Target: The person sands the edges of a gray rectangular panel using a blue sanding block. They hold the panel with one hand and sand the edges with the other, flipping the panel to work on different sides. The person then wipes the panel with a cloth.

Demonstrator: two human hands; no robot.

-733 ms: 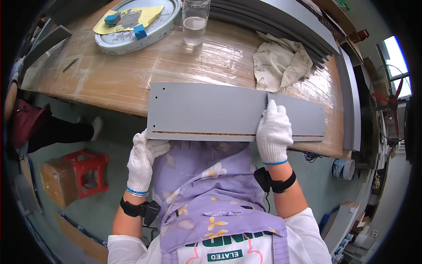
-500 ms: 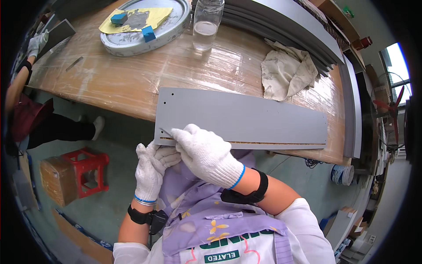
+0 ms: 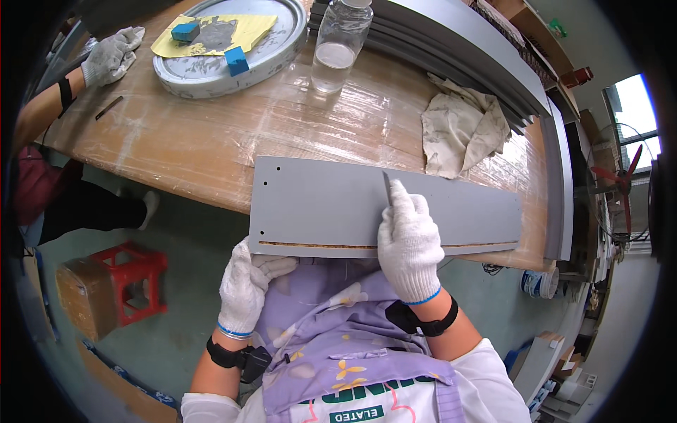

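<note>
Now that my right hand (image 3: pixel 409 247) has swung back from the left end, its grip is pressing a thin metal blade (image 3: pixel 387 189) onto the long flat grey panel (image 3: pixel 338 208) while my left hand (image 3: pixel 247 285), fingers curled, is steadying its near edge.

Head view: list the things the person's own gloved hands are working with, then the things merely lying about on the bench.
In use: grey panel; small blade in right hand; left hand under panel's near edge.

Lying about: round tray; clear jar; rag; stacked grey boards.

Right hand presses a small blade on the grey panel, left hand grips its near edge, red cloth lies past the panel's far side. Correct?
Not quite: in the head view the cloth is off-white, not red. The right hand does press a small blade on the grey panel; the left hand grips its near edge.
</note>
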